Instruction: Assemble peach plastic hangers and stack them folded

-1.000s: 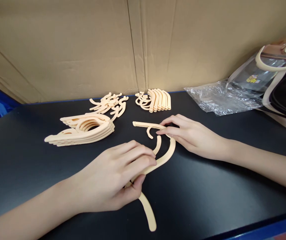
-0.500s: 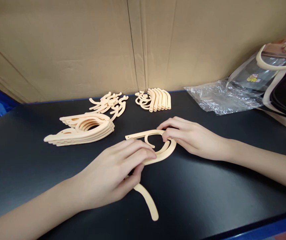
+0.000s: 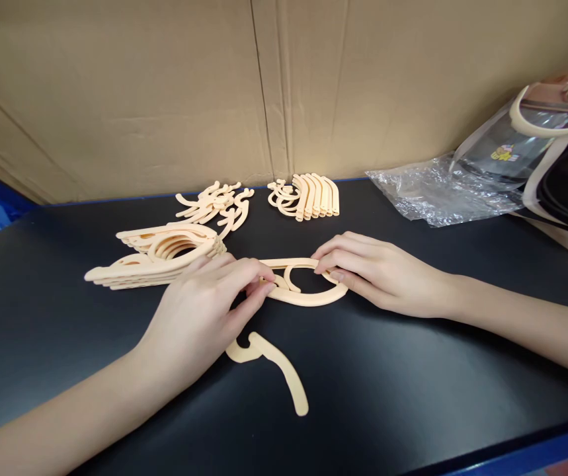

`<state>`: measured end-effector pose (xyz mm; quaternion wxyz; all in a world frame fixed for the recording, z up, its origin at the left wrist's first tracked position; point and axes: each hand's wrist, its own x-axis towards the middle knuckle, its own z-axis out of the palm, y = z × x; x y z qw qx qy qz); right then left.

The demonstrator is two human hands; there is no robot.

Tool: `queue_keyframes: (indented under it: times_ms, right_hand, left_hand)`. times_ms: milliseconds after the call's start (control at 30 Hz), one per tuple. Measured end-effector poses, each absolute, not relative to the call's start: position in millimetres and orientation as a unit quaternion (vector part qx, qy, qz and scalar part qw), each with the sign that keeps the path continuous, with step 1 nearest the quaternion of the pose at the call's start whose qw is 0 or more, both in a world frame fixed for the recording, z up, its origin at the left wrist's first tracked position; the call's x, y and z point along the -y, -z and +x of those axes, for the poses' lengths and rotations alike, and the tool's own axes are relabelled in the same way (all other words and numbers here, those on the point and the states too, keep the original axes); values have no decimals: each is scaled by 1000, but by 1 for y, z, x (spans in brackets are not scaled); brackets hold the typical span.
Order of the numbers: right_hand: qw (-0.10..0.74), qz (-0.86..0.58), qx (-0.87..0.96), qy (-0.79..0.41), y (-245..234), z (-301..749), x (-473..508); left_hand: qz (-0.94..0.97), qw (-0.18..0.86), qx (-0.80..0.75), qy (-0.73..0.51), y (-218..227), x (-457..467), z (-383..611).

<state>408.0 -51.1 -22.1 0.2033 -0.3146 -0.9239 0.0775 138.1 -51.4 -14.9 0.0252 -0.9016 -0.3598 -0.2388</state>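
Note:
A cream plastic folding clothes hanger (image 3: 308, 299) lies folded in a loop on the black tabletop, its curved hook inside the loop. My left hand (image 3: 202, 301) pinches its left end between thumb and fingers, covering that end. At the rounded right end, my right hand (image 3: 377, 274) grips the hanger, fingers over the top edge and thumb in front. Nearer me lies a loose cream curved piece (image 3: 284, 370) with a hooked end, partly behind my left hand. A stack of folded hangers (image 3: 164, 266) rests just beyond my left hand.
Toward the back lie a loose pile of hooks (image 3: 214, 201) and a row of curved hanger arms (image 3: 317, 196) with more hooks beside it. Crinkled clear plastic (image 3: 442, 198) and a clear bottle (image 3: 502, 155) stand right. Cardboard (image 3: 164, 86) walls the back.
My left hand has slid left and away from me, onto the hanger's left end. The hanger's front arm has swung in closer to the back one. The loose piece has shifted slightly and shows more.

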Motion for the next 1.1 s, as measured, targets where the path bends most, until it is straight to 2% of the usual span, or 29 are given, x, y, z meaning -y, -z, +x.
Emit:
queue_keyframes:
  times_ms: [333, 533, 733, 967, 1100]
  right_hand:
    - [216, -280, 931, -87, 18, 407, 55]
    - [204, -195, 956, -75, 17, 402, 62]
    - [221, -175, 959, 9, 14, 392, 81]
    - [135, -87, 987, 24, 5, 370, 116]
    - [80, -43, 996, -25, 3, 367, 115]
  left_hand:
    - [-901, 56, 352, 249, 10, 55, 138]
    - [-905, 6, 363, 223, 11, 50, 140]
    - [-891, -52, 383, 236, 13, 47, 141]
    - [-880, -52, 408, 238, 15, 54, 149]
    - [-873, -48, 426, 232, 16, 60, 153]
